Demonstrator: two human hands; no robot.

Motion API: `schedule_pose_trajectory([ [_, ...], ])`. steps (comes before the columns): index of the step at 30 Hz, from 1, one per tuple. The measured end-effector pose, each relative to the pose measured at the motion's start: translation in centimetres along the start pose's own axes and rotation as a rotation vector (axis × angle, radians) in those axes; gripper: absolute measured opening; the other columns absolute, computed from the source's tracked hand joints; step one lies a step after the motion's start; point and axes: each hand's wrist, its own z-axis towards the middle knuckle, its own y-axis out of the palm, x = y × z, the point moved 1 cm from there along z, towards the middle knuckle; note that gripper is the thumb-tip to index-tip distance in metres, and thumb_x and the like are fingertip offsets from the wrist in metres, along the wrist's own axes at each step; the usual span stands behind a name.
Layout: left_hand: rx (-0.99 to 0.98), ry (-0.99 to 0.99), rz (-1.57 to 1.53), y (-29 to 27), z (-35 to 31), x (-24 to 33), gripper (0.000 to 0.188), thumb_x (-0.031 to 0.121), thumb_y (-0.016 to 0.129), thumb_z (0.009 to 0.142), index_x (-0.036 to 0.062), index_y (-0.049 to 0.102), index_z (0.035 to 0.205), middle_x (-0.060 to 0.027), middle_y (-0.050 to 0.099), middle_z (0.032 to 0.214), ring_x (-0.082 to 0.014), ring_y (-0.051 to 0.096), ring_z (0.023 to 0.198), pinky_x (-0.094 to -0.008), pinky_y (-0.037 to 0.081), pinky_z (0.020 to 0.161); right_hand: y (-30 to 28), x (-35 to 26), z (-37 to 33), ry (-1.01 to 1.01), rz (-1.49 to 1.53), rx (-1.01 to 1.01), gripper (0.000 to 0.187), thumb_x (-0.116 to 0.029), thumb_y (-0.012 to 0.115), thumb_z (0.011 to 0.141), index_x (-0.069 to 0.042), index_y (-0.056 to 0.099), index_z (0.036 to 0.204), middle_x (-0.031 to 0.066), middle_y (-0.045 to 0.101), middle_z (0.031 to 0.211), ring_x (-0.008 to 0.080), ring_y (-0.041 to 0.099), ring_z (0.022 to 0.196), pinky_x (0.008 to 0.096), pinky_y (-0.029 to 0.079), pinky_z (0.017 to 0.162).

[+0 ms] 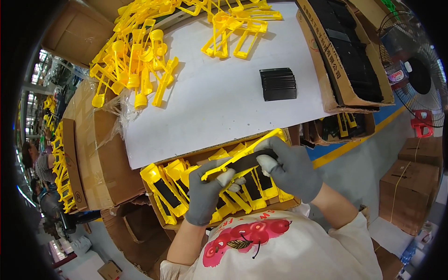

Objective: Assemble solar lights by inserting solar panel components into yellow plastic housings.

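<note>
Between my gloved hands is a long yellow plastic frame (268,138), tilted up toward the right, with a dark panel (246,162) along its inner side. My left hand (207,189), in a grey glove, is closed around the frame's lower left end. Closed at the right end, my right hand (296,169) has its light-tipped thumb against the dark panel. Whether the panel is fully seated in the frame I cannot tell. Under both hands, an open cardboard box (290,205) holds several yellow frames (169,192) with black panels in them.
On the white tabletop (200,100) lie a heap of yellow frames (135,60) and a row of black panels (278,84). A carton (322,56) of black pieces stands at right, near a fan (420,77). Large boxes (98,144) flank the left; a person (44,163) is beyond.
</note>
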Motion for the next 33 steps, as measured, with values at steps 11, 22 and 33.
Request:
schedule_pose_trajectory([
  [11, -0.116, 0.061, 0.156, -1.4, -0.1, 0.2, 0.023, -0.005, 0.064, 0.082, -0.0070, 0.065, 0.105, -0.0113, 0.067, 0.084, -0.0168, 0.067, 0.067, -0.0224, 0.052, 0.057, -1.5, 2.3, -0.3, 0.111, 0.171, -0.227, 0.039, -0.019, 0.076, 0.076, -0.003, 0.063, 0.109, 0.0103, 0.067, 0.085, 0.0176, 0.065, 0.071, 0.0277, 0.050, 0.066],
  [22, -0.161, -0.092, 0.408, -2.2, -0.2, 3.8, 0.019, -0.001, 0.062, 0.084, -0.0009, 0.061, 0.103, -0.0068, 0.065, 0.084, -0.0096, 0.065, 0.066, -0.0183, 0.050, 0.049, 1.3, 2.7, -3.1, 0.147, -0.024, -0.225, 0.029, -0.025, 0.075, 0.076, -0.006, 0.065, 0.096, 0.0072, 0.065, 0.068, 0.0152, 0.063, 0.059, 0.0275, 0.048, 0.054],
  [33, -0.382, 0.300, 1.611, -3.9, 4.9, 4.4, 0.050, 0.035, 0.077, 0.070, 0.0078, 0.056, 0.105, -0.0168, 0.066, 0.088, -0.0363, 0.064, 0.082, -0.0427, 0.050, 0.072, 0.3, 2.0, -2.9, 0.240, 0.021, -0.241, 0.040, -0.039, 0.072, 0.077, -0.010, 0.065, 0.104, 0.0061, 0.063, 0.064, 0.0175, 0.063, 0.057, 0.0284, 0.049, 0.055],
])
